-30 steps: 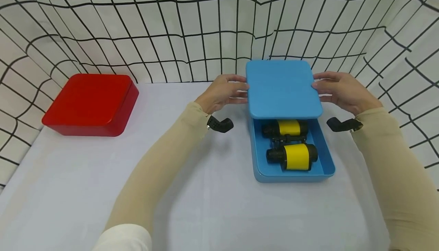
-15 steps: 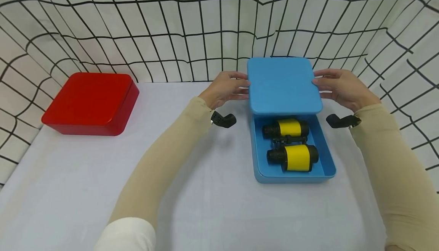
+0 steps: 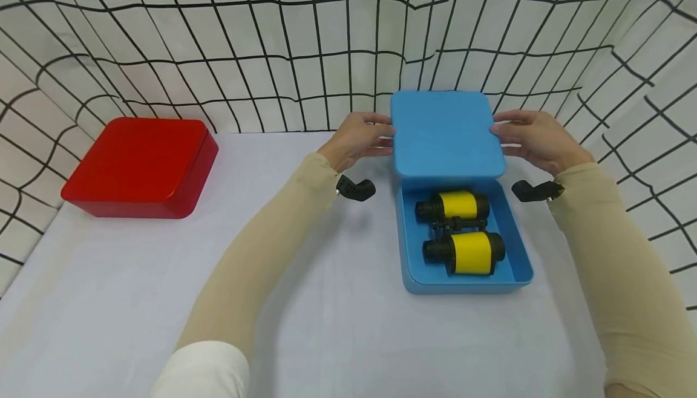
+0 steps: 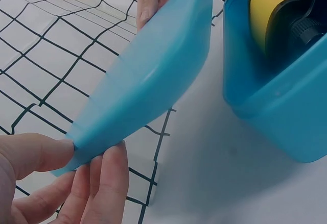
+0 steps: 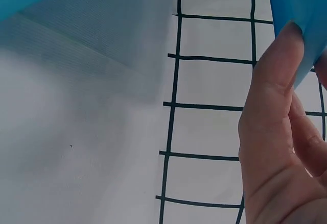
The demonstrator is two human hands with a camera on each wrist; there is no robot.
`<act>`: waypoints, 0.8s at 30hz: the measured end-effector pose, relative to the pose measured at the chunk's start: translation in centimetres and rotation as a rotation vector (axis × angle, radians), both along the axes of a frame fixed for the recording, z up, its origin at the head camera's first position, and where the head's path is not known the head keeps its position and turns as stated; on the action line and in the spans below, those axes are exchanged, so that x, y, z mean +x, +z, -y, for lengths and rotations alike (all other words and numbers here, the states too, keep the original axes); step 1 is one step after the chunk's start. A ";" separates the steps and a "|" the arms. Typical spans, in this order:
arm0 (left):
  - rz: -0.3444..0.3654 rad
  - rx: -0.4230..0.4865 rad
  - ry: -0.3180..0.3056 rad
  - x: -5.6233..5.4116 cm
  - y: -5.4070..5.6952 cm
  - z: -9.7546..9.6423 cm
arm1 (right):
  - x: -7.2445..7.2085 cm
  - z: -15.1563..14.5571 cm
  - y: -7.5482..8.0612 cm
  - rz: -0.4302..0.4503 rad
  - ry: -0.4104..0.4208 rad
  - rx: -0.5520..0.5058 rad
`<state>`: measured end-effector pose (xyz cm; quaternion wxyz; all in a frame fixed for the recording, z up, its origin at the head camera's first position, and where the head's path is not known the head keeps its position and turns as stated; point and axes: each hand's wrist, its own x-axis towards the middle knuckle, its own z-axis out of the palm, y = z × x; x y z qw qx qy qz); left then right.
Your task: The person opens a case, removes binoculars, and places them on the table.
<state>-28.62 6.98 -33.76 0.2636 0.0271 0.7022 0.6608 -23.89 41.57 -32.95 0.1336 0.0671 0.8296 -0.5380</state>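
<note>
A blue lid [image 3: 448,135] is held tilted above the far end of a blue box [image 3: 409,286], gripped at both side edges. My left hand [image 3: 360,139] pinches its left edge; in the left wrist view the thumb lies on one face and the fingers [image 4: 113,178] on the underside. On the opposite edge my right hand [image 3: 539,139] grips with thumb and fingers, as the right wrist view also shows. Inside the open box lie black and yellow binoculars [image 3: 471,253]. The lid covers the box's far end in the head view.
A red box [image 3: 143,165], closed, stands at the far left of the white-covered table [image 3: 337,325]. A white backdrop with a black grid [image 3: 327,41] rises behind the table and along both sides.
Both hands have raised and tilted the lid slightly farther back, so a little more of the box's inside shows. The binoculars and the red box stay where they were.
</note>
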 end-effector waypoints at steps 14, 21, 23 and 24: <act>-0.021 -0.051 -0.001 -0.9 -0.3 -0.5 | -0.6 0.1 -0.8 0.011 -0.023 -0.019; -0.040 -0.065 -0.014 -1.3 -0.5 -0.6 | -1.0 0.1 -1.4 0.014 -0.031 -0.027; -0.041 -0.064 -0.014 -1.3 -0.5 -0.5 | -1.2 0.1 -1.7 0.019 -0.034 -0.022; -0.041 -0.067 -0.012 -1.4 -0.5 -0.5 | -1.3 0.2 -1.7 0.023 -0.033 -0.021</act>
